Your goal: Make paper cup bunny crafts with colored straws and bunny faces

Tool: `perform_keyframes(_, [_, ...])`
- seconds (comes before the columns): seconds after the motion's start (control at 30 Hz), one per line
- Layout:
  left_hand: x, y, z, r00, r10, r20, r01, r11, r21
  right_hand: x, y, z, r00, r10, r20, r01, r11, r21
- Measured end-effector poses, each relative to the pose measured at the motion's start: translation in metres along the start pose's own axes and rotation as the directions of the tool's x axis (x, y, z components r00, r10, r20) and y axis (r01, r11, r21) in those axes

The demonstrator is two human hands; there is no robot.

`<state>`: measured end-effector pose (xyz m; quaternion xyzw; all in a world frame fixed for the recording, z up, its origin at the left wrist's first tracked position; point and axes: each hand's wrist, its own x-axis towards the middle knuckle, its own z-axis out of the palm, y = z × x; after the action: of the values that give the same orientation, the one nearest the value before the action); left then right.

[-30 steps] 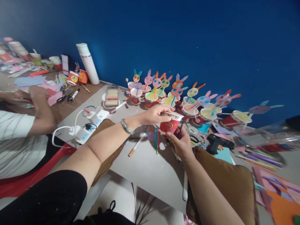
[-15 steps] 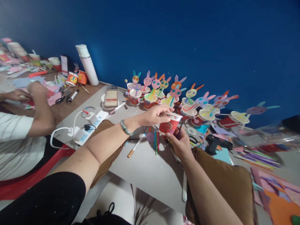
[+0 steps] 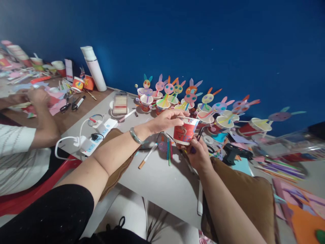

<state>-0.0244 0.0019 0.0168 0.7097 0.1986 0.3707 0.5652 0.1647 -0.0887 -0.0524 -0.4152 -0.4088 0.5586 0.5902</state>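
Note:
A red paper cup [image 3: 186, 133] with a white rim and printed pattern is held upright above the table. My left hand [image 3: 169, 120] grips it by the rim at its left side, fingers closed. Below and to the right of the cup, my right hand [image 3: 199, 152] is closed around scissors [image 3: 200, 133]. Their dark blades point up beside the cup, while most of the handle is hidden in the palm. Several paper cups with rabbit figures [image 3: 163, 105] stand behind. Under the cup lie coloured sticks [image 3: 169, 152] and a marker [image 3: 147, 156].
A power strip [image 3: 100, 137] with cables lies at left, near a white bottle [image 3: 93, 69]. A black glue gun [image 3: 236, 153], paper scraps and a brown cushion [image 3: 243, 189] are at right. A co-worker's hands [image 3: 38, 96] handle paper at far left.
The cup has turned in my hands, so more of its printed side and its base shows. My right hand has shifted slightly right and down from the cup.

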Motion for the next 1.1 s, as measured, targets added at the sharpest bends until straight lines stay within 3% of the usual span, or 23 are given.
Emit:
perform_keyframes(0.3, [-0.003,0.008,0.005,1.0,-0.011,-0.005,0.011,0.999,-0.032,-0.002,-0.001,-0.006,0.993,0.104,0.059,-0.112,0.982,0.153])
perform_keyframes(0.53, [-0.002,0.0,0.01,0.999,-0.031,0.028,0.033,0.997,-0.07,-0.003,-0.001,-0.003,0.996,0.077,0.033,-0.081,0.988,0.135])
perform_keyframes(0.77, [0.001,-0.011,0.01,0.999,-0.012,-0.036,0.01,0.998,-0.054,-0.004,-0.013,0.011,0.999,0.04,-0.017,-0.035,0.976,0.213])
perform_keyframes(0.87, [0.002,-0.015,0.011,0.991,0.062,-0.117,-0.06,0.998,0.024,-0.002,-0.016,0.012,0.998,0.029,-0.054,-0.016,0.972,0.233])
perform_keyframes(1.0, [0.003,-0.019,0.01,0.936,0.242,-0.256,-0.169,0.946,0.277,0.001,-0.013,0.008,0.993,0.039,-0.115,-0.009,0.969,0.247])
perform_keyframes(1.1, [0.003,-0.019,0.009,0.91,0.332,-0.249,-0.218,0.893,0.395,0.003,-0.01,0.005,0.988,0.037,-0.148,0.001,0.968,0.25])
